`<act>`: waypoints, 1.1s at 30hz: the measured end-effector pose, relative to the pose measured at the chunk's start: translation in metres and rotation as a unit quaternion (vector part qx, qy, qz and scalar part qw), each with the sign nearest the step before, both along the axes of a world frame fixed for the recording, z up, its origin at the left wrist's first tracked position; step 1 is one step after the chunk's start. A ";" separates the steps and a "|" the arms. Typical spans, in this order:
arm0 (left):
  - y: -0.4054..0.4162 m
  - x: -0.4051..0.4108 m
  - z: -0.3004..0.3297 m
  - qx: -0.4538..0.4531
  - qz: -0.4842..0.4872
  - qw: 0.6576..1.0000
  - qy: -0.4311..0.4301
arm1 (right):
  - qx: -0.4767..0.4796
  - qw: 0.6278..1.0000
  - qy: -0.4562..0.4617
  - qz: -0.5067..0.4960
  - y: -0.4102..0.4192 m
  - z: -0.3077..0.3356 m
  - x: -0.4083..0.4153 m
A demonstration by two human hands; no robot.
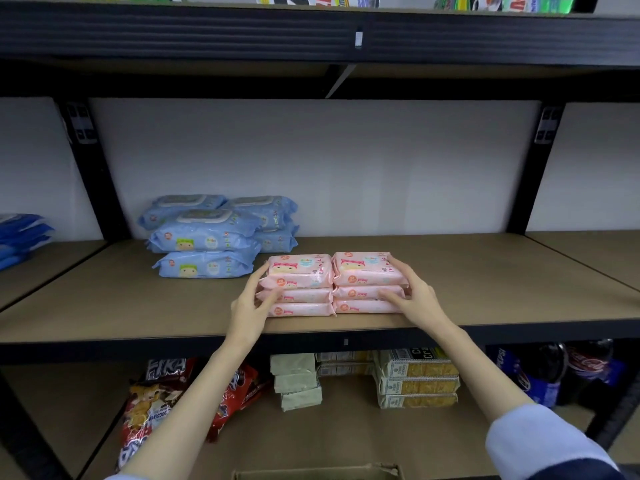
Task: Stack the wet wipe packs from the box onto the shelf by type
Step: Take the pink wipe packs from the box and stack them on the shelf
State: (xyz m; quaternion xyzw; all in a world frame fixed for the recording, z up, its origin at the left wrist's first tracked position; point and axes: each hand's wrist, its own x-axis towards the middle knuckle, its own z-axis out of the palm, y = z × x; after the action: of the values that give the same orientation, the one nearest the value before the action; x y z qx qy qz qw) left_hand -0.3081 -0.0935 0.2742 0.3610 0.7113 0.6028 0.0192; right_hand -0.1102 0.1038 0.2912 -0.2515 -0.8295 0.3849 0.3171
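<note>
Your left hand (254, 303) and right hand (412, 289), fingers spread, press the pink packs (332, 284) from both sides, squaring twin stacks apart from the blue packs (214, 237).

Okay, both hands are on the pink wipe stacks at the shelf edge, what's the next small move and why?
Probably slide both pink stacks back a little, left hand and right hand together. They sit right at the shelf front edge, while the blue packs sit deeper.
</note>
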 end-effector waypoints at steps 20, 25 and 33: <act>-0.006 0.011 0.019 -0.042 0.001 0.998 0.044 | -0.016 0.999 0.027 -0.044 -0.022 0.005 -0.006; -0.004 0.015 0.019 -0.031 0.015 0.999 0.037 | -0.011 0.996 0.037 -0.077 -0.029 0.000 -0.013; -0.013 0.017 0.015 -0.037 0.009 0.998 0.046 | 0.022 0.996 0.031 -0.082 -0.034 -0.009 -0.003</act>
State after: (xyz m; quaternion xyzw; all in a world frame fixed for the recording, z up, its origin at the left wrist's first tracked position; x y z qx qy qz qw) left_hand -0.2909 -0.1061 0.2895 0.3810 0.7365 0.5589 -0.0056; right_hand -0.1135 0.0701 0.2817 -0.3000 -0.8040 0.3471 0.3784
